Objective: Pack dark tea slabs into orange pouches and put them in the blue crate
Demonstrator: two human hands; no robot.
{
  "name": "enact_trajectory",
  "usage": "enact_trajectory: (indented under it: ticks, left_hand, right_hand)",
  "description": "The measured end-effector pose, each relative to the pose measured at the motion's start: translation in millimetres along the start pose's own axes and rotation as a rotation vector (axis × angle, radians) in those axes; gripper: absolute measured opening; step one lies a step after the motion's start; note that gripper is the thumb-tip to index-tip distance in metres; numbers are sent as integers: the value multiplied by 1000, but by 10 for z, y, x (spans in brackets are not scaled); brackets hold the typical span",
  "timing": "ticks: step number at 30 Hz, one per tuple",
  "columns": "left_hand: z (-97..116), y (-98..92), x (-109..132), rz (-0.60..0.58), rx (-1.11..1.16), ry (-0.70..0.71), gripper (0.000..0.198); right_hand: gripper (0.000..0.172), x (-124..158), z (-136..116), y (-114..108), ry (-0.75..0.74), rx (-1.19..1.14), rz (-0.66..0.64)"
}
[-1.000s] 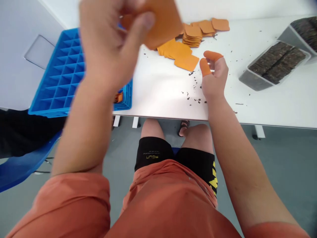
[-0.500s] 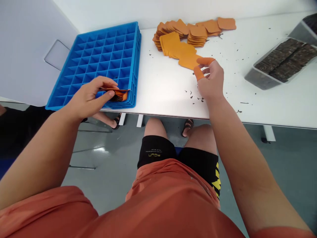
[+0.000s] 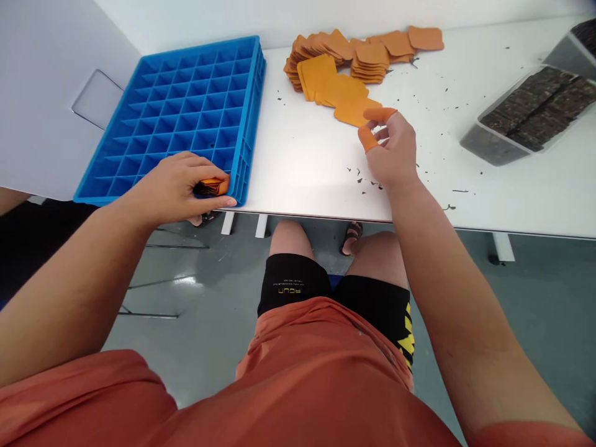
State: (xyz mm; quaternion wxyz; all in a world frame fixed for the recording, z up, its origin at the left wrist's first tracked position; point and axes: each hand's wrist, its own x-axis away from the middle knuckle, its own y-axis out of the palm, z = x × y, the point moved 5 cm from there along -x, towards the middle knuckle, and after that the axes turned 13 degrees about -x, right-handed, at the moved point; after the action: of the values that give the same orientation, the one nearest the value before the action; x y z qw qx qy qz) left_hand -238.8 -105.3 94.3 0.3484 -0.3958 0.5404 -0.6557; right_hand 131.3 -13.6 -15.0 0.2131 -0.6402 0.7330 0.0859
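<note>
White table [image 3: 302,161] bears remaining orange squares [image 3: 342,93]; some already sit in the crate [image 3: 250,118]. Left hand [image 3: 179,186] straddles these, fingers wide; right hand [image 3: 391,146], fingers narrowly parted.

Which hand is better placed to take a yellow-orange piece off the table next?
The right hand, probably: it is half open, right at the edge of the yellow-orange pieces. The left hand is farther off, at the near corner of the blue tray.
</note>
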Motion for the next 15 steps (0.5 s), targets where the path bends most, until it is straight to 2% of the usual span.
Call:
enact_trajectory:
  ticks: [5,9,12,15]
  left_hand:
    - [18,25,13,20,-165,-54,50]
    - [45,68,26,-30,-258,-133,67]
    - [65,78,4,-22,-227,-157,75]
    - [42,73,-42,53,-167,-160,83]
  right_hand:
    - [33,3,10,18,17,15,-25]
    - [34,-6,15,9,23,18,-22]
    - [36,-17,34,-13,17,18,-4]
    - [37,-35,66,-41,12,15,23]
